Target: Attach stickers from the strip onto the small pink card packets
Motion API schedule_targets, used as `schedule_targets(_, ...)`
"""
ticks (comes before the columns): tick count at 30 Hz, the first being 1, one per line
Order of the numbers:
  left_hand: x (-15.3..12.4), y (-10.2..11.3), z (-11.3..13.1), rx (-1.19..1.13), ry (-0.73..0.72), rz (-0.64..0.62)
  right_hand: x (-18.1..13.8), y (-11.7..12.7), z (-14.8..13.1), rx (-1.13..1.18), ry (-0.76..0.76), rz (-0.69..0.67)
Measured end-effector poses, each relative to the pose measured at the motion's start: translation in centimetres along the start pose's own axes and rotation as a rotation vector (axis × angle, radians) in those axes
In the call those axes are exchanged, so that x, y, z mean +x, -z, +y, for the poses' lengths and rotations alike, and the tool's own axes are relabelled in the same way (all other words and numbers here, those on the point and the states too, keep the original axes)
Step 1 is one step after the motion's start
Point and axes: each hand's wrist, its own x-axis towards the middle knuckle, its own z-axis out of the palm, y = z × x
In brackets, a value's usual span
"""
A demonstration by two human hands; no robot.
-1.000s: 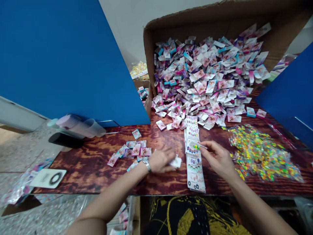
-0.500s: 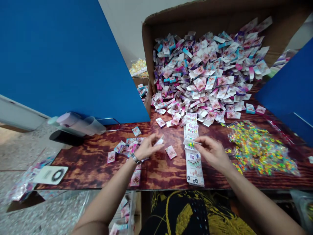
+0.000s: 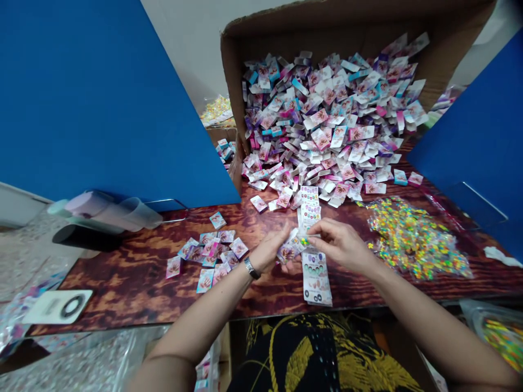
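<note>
**Hands meet over the sticker strip, near-edge middle of the desk**

Left hand (image 3: 269, 251): fingers drawn together, thumb and fingertips pinching a small pink card (image 3: 287, 252). The card is tilted, its open side turned toward the other hand. Wristwatch (image 3: 250, 268) on this wrist.

Right hand (image 3: 343, 246): thumb and forefinger pinching a tiny bead packet (image 3: 304, 239), yellow and green inside. The other fingers are loosely curled.

Key relation: the bead packet lies directly right of the pink card, touching it or very nearly so; the overlap is too small to tell which. Both hands are equally close and fingertip to fingertip, the left coming in from the left edge side and the right from the right.

Both items are held just above the sticker strip (image 3: 315, 275). This is a run of printed sheets whose long axis goes from the near edge of the desk (image 3: 134, 272) straight toward the far edge.

Surroundings:
- Far edge: a cardboard box (image 3: 232, 71) tipped open, a heap of cards (image 3: 327, 120) spilling out onto the desk as far as the strip's far end.
- Toward the left edge: loose cards (image 3: 208, 253) scattered flat, near the left wrist.
- Toward the right edge: a clear bag of beads (image 3: 412, 242), apart from the right hand.
- A blue panel (image 3: 102, 98) stands along the far left.
</note>
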Motion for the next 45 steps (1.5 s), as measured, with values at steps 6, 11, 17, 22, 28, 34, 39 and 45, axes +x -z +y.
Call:
schedule_targets(6,0.8,0.4,0.3,-0.034,0.139,-0.064,-0.2,-0.4,0.3,0.199,-0.103,-0.112)
schedule_targets(11,1.7,0.1,-0.5,-0.017,0.193,-0.164,-0.5,-1.6,2.0,0.494,-0.279,-0.126)
schedule_targets(17,1.3,-0.1,-0.6,0.641,-0.431,0.217,-1.2,-2.4,3.4,0.499,-0.314,0.015)
schedule_targets(22,-0.5,-0.6,-1.9,1.443,-0.677,0.188,-1.4,-3.8,4.7,0.579,-0.320,0.079)
schedule_targets(28,0.2,-0.6,-2.8,1.581,-0.647,0.228,-1.8,-3.2,4.2,0.524,-0.263,0.006)
schedule_targets(34,0.3,-1.9,-2.5,1.651,-0.601,0.323,-2.0,-2.5,3.9,0.450,-0.238,0.014)
schedule_targets(39,0.5,-2.4,-3.0,1.691,-0.652,0.371,-2.0,-3.5,3.6,0.367,-0.252,0.144)
schedule_targets(45,0.8,-2.4,-3.6,1.728,-0.728,0.409,-1.8,-3.6,2.2,-0.149,-0.073,0.137)
